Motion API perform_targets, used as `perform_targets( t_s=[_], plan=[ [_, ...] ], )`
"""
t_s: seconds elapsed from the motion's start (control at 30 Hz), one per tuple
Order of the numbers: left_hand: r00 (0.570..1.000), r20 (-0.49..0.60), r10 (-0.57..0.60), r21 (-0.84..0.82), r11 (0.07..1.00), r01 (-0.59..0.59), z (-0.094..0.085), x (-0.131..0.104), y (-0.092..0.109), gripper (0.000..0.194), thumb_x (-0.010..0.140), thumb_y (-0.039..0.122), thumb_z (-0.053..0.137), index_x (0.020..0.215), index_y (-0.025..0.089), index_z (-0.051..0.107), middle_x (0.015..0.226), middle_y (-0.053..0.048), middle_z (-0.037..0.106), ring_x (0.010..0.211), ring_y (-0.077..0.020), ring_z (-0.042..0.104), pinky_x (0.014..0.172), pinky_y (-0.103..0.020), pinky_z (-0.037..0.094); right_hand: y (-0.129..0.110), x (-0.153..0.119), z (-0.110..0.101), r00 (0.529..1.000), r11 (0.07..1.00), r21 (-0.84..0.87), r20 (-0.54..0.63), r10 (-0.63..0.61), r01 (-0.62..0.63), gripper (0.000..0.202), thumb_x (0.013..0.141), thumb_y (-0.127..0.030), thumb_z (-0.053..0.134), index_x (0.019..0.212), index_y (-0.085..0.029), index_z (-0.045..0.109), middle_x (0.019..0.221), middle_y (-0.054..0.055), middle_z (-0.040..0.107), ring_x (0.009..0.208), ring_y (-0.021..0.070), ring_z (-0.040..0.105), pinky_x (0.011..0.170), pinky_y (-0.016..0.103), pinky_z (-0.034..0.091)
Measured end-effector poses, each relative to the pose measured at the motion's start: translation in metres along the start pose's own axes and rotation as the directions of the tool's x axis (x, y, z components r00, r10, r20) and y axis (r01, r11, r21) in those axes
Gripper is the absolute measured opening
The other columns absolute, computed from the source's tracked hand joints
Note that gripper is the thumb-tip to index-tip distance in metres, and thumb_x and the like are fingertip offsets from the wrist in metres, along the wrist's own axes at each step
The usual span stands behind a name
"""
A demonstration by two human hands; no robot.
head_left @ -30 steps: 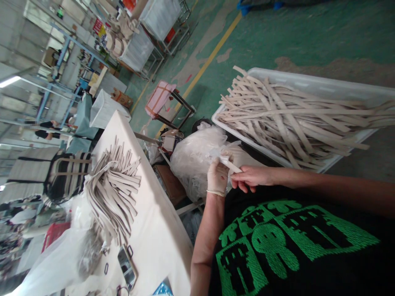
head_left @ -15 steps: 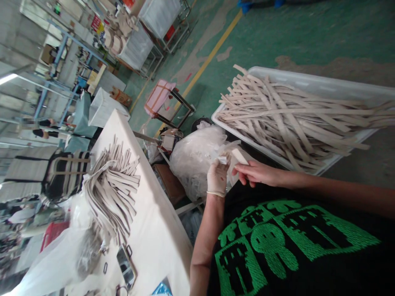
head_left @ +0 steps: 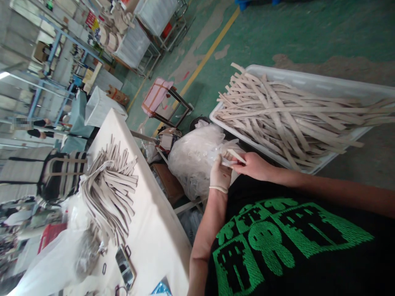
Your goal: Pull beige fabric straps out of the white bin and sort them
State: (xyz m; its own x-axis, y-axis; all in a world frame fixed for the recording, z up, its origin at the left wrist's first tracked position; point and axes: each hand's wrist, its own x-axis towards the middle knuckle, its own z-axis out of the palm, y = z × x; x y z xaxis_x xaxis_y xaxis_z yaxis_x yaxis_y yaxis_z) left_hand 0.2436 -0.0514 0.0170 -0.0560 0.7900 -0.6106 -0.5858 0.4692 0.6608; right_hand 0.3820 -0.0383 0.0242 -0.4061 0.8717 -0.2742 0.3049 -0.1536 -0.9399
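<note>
My left hand, in a pale glove, is closed on a small whitish piece that looks like plastic or paper. My bare right hand pinches the end of a beige strip, and its fingertips meet the whitish piece. Both hands are close together in front of my dark shirt. Just beyond them lies a heap of clear plastic bags. To the right of the bags, a white bin holds many loose beige strips.
A white-covered table at the left carries a bundle of strips, a phone and a blue packet. A stool with a pink cover stands beyond. A person is far left.
My right hand has moved left to my left hand, and its fingers now touch the whitish piece. The beige strip has tilted flatter.
</note>
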Motion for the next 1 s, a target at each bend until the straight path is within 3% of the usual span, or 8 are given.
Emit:
perform_targets(
  t_s=[0.13, 0.23, 0.37, 0.5, 0.73, 0.87, 1.0],
  plan=[
    [0.999, -0.016, 0.029, -0.143, 0.989, -0.031, 0.003, -0.001, 0.003, 0.023, 0.097, 0.038, 0.062, 0.092, 0.019, 0.076, 0.122, -0.011, 0.078, 0.139, -0.0256, 0.062, 0.117, -0.039, 0.049, 0.003, 0.0, -0.001, 0.999, 0.999, -0.034, -0.034, -0.029, 0.028, 0.029, 0.079, -0.049, 0.06, 0.067, -0.024, 0.052, 0.057, -0.003, 0.051, 0.061, 0.0158, 0.048, 0.062, 0.028, 0.035],
    [0.994, -0.031, 0.101, -0.174, 0.979, -0.104, 0.004, -0.005, 0.002, 0.025, 0.097, 0.044, 0.064, 0.095, 0.022, 0.077, 0.125, -0.009, 0.078, 0.143, -0.0271, 0.06, 0.117, -0.042, 0.05, 0.003, 0.0, -0.002, 0.999, 1.0, -0.012, -0.03, -0.029, 0.028, 0.029, 0.08, -0.049, 0.06, 0.068, -0.024, 0.051, 0.058, -0.002, 0.052, 0.062, 0.0166, 0.05, 0.062, 0.028, 0.037],
    [0.991, 0.063, 0.118, -0.061, 0.992, -0.114, 0.002, -0.007, -0.002, 0.035, 0.088, 0.054, 0.075, 0.1, 0.021, 0.079, 0.125, -0.01, 0.078, 0.137, -0.0294, 0.064, 0.116, -0.043, 0.05, 0.005, 0.003, -0.003, 1.0, 0.998, 0.051, -0.02, 0.022, -0.021, 0.031, 0.08, -0.051, 0.063, 0.071, -0.024, 0.053, 0.061, -0.001, 0.058, 0.06, 0.0163, 0.054, 0.061, 0.028, 0.042],
    [0.993, -0.011, 0.116, 0.126, 0.986, -0.114, -0.002, -0.003, -0.011, 0.03, 0.074, 0.043, 0.089, 0.083, 0.017, 0.079, 0.097, -0.009, 0.08, 0.117, -0.0305, 0.073, 0.111, -0.043, 0.052, 0.007, 0.006, -0.006, 0.998, 0.993, 0.102, -0.017, 0.068, -0.066, 0.03, 0.083, -0.049, 0.065, 0.079, -0.021, 0.057, 0.067, 0.003, 0.064, 0.061, 0.0166, 0.058, 0.06, 0.028, 0.047],
    [0.969, -0.174, 0.173, 0.03, 0.985, -0.17, -0.003, 0.004, -0.004, 0.024, 0.081, 0.031, 0.083, 0.067, 0.019, 0.068, 0.074, -0.002, 0.072, 0.086, -0.0189, 0.075, 0.103, -0.039, 0.056, 0.017, -0.009, -0.018, 0.969, 0.991, 0.071, 0.228, 0.096, -0.115, 0.042, 0.097, -0.055, 0.053, 0.086, -0.016, 0.064, 0.073, 0.007, 0.069, 0.054, 0.0144, 0.058, 0.055, 0.028, 0.046],
    [0.966, -0.184, 0.181, 0.004, 0.983, -0.183, 0.0, 0.004, 0.0, 0.021, 0.085, 0.034, 0.08, 0.075, 0.018, 0.07, 0.083, -0.004, 0.076, 0.096, -0.0204, 0.077, 0.104, -0.038, 0.055, 0.022, -0.019, -0.014, 0.938, 0.989, 0.091, 0.338, 0.077, -0.114, 0.05, 0.097, -0.063, 0.052, 0.086, -0.017, 0.066, 0.071, 0.007, 0.067, 0.055, 0.0141, 0.058, 0.054, 0.028, 0.047],
    [0.968, -0.166, 0.187, 0.02, 0.982, -0.186, 0.003, 0.003, -0.003, 0.025, 0.082, 0.039, 0.084, 0.076, 0.018, 0.071, 0.086, -0.007, 0.079, 0.103, -0.0241, 0.077, 0.103, -0.039, 0.056, 0.022, -0.019, -0.007, 0.927, 0.985, 0.121, 0.368, 0.069, -0.121, 0.051, 0.094, -0.067, 0.055, 0.083, -0.018, 0.067, 0.068, 0.005, 0.065, 0.055, 0.0144, 0.057, 0.052, 0.027, 0.046]
  ],
)
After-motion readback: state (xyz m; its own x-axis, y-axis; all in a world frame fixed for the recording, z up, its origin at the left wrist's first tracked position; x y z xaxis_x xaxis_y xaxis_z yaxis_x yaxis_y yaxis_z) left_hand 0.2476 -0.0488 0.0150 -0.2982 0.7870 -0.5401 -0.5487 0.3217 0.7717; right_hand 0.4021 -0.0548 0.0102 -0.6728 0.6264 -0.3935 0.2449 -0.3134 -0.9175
